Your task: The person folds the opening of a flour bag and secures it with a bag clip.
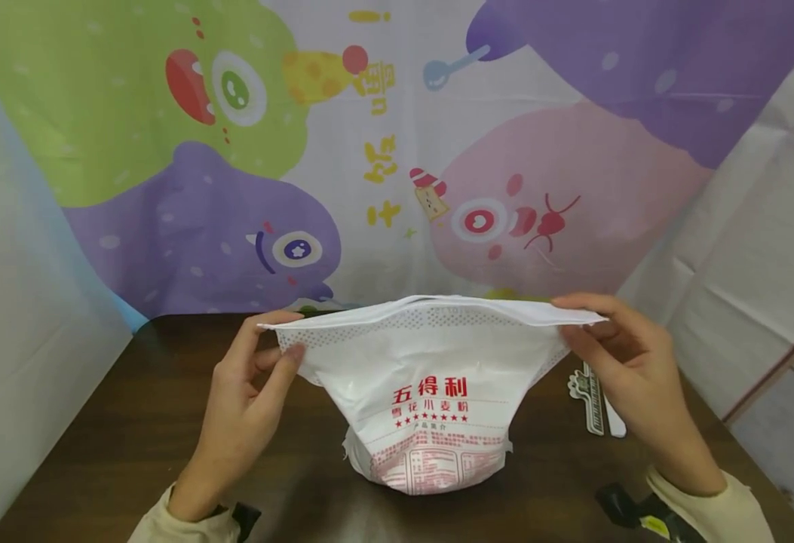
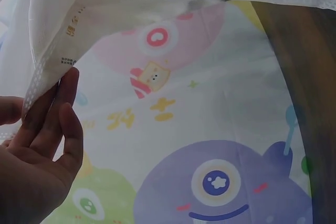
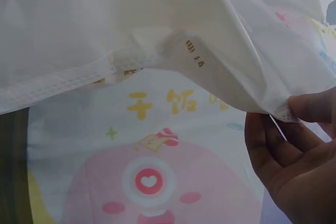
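A white flour bag [image 1: 430, 422] with red Chinese lettering stands on the dark table, its top edge stretched wide. My left hand [image 1: 250, 403] pinches the bag's upper left corner between thumb and fingers. At the opposite upper corner, my right hand [image 1: 637, 369] pinches the bag the same way. The left wrist view shows the white bag [image 2: 52, 19] with its perforated seam between thumb and fingers of that hand [image 2: 44, 156]. In the right wrist view, the bag's corner [image 3: 231, 72] is held by thumb and fingers [image 3: 299, 156]. The bag's contents are hidden.
Behind the bag hangs a cloth [image 1: 383, 264] with cartoon monsters, reaching down to the back of the dark wooden table [image 1: 132, 422]. A small flat ruler-like piece [image 1: 588, 403] lies near the right hand, beside a white strip [image 1: 615, 418]. Pale fabric walls flank both sides.
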Tool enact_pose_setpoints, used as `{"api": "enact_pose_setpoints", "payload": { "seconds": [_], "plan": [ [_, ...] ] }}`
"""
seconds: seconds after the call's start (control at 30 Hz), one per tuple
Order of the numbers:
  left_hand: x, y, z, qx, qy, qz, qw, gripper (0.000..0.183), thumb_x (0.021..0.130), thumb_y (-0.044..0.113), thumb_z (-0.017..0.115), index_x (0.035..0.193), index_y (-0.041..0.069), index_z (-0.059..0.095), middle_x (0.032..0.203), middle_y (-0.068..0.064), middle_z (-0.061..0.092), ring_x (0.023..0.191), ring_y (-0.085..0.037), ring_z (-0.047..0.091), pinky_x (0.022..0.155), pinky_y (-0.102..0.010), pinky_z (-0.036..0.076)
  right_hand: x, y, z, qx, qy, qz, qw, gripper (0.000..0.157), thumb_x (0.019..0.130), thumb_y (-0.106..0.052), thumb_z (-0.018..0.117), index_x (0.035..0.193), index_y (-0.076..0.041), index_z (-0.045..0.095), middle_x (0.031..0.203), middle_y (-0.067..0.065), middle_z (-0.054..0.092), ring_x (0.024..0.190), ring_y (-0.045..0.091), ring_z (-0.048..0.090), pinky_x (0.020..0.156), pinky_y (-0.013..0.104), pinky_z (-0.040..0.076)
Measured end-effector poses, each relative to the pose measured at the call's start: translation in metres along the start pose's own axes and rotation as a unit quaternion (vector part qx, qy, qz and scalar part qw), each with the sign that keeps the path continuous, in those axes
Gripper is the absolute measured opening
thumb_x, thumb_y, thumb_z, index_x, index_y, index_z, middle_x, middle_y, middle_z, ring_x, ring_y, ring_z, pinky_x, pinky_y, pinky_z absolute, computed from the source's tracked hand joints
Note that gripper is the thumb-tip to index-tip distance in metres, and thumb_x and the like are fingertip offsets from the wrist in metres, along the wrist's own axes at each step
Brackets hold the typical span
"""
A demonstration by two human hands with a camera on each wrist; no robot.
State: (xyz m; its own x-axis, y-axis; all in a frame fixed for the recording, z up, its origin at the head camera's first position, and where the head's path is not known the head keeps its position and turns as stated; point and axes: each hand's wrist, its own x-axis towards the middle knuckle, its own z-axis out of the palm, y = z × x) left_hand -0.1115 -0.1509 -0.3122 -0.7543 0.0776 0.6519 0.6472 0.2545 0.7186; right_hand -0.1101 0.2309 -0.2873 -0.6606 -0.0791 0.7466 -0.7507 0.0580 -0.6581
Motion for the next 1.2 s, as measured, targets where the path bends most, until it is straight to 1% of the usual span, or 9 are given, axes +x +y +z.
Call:
{"api": "enact_pose_setpoints", "payload": {
  "seconds": [0.1,0.17,0.3,0.53,0.63,0.77,0.87,1.03,1.2],
  "plan": [
    [0.000,-0.001,0.000,0.005,-0.003,0.001,1.0000,0.032,0.097,-0.001,0.060,0.128,0.004,0.055,0.095,-0.008,0.075,0.070,-0.012,0.062,0.046,-0.028,0.035,0.000,0.000,0.000,-0.014,0.002,0.002,1.000,0.036,0.084,0.026,0.058,0.117,0.014,0.062,0.109,0.012,0.071,0.077,0.015,0.068,0.065,0.019,0.051],
    [0.000,-0.001,0.000,0.007,-0.004,0.003,1.0000,0.032,0.097,-0.002,0.060,0.128,0.004,0.055,0.096,-0.007,0.075,0.074,-0.012,0.065,0.050,-0.024,0.041,-0.001,0.000,0.000,-0.029,0.005,-0.001,1.000,0.033,0.085,0.023,0.058,0.116,0.013,0.063,0.109,0.012,0.070,0.075,0.014,0.066,0.064,0.018,0.049],
    [-0.001,-0.002,0.001,0.014,0.003,0.014,0.9998,0.034,0.095,-0.004,0.061,0.128,0.002,0.053,0.104,-0.007,0.074,0.089,-0.012,0.069,0.067,-0.021,0.052,-0.003,-0.004,0.001,-0.010,-0.001,-0.025,1.000,0.030,0.089,0.023,0.051,0.116,0.016,0.062,0.114,0.016,0.068,0.086,0.016,0.065,0.076,0.020,0.051],
    [-0.005,-0.001,0.004,0.054,0.030,0.094,0.9937,0.053,0.092,-0.011,0.059,0.140,0.001,0.039,0.106,-0.012,0.072,0.088,-0.011,0.069,0.072,-0.019,0.051,-0.006,-0.015,0.003,0.003,-0.011,-0.041,0.999,0.035,0.091,0.024,0.042,0.121,0.018,0.059,0.124,0.020,0.066,0.113,0.021,0.062,0.099,0.025,0.046],
    [-0.005,0.001,0.004,0.052,0.037,0.107,0.9922,0.058,0.091,-0.013,0.059,0.143,0.002,0.038,0.109,-0.011,0.071,0.089,-0.011,0.068,0.075,-0.018,0.051,-0.005,-0.020,0.004,0.021,-0.016,-0.044,0.999,0.037,0.091,0.026,0.041,0.124,0.020,0.056,0.127,0.022,0.064,0.121,0.025,0.060,0.105,0.027,0.043],
    [-0.006,0.003,0.002,0.043,0.045,0.111,0.9919,0.051,0.090,-0.016,0.060,0.136,-0.001,0.045,0.112,-0.010,0.068,0.091,-0.011,0.067,0.076,-0.018,0.050,-0.003,-0.027,0.007,0.043,-0.027,-0.062,0.997,0.036,0.089,0.027,0.042,0.122,0.023,0.055,0.123,0.025,0.065,0.121,0.028,0.059,0.105,0.028,0.043],
    [-0.005,0.004,-0.001,0.039,0.044,0.111,0.9921,0.041,0.089,-0.018,0.059,0.126,-0.004,0.051,0.108,-0.009,0.068,0.085,-0.012,0.065,0.070,-0.018,0.050,-0.002,-0.028,0.009,0.025,-0.030,-0.071,0.997,0.030,0.092,0.022,0.043,0.117,0.021,0.059,0.123,0.027,0.063,0.122,0.030,0.057,0.105,0.028,0.042],
    [-0.004,0.004,-0.003,0.017,0.024,0.105,0.9940,0.032,0.087,-0.024,0.055,0.112,-0.004,0.057,0.111,-0.010,0.066,0.090,-0.014,0.066,0.075,-0.018,0.053,-0.004,-0.023,0.005,0.009,-0.033,-0.042,0.999,0.029,0.102,0.009,0.037,0.112,0.019,0.063,0.126,0.028,0.061,0.124,0.030,0.055,0.104,0.026,0.041],
    [-0.004,0.004,-0.005,0.001,0.004,0.101,0.9949,0.033,0.086,-0.026,0.051,0.110,-0.004,0.059,0.113,-0.012,0.065,0.092,-0.016,0.065,0.077,-0.020,0.052,-0.006,-0.018,0.002,0.023,-0.038,-0.007,0.999,0.021,0.094,0.018,0.049,0.111,0.019,0.061,0.120,0.025,0.063,0.114,0.026,0.060,0.095,0.024,0.047]
  ]
}}
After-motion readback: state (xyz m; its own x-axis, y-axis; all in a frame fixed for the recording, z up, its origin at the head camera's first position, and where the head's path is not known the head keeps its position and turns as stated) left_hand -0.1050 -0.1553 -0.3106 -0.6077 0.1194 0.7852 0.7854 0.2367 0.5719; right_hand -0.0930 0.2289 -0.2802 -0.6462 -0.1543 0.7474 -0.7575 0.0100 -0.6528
